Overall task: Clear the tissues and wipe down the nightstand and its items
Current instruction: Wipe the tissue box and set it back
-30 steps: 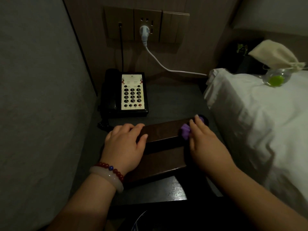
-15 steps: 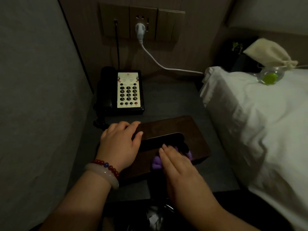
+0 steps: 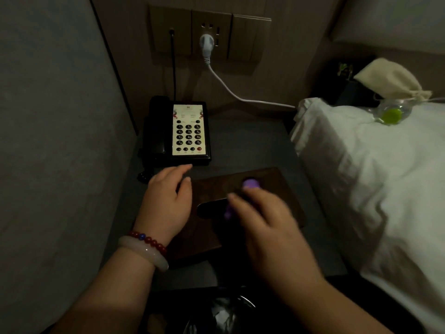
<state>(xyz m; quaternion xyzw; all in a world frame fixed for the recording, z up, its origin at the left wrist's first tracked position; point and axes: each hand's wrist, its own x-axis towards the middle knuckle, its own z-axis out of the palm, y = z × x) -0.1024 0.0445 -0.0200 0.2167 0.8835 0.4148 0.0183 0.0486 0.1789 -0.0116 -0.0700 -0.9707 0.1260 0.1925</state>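
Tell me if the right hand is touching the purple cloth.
Touching. Head view: the purple cloth pokes out from under the right hand, which presses it.

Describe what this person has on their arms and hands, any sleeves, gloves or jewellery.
Both forearms are bare: no sleeves, no gloves. Behind the left hand, the wrist wears a smooth pale white bangle and a string of round dark red beads with one blue bead. The right hand is blurred; no jewellery shows on it.
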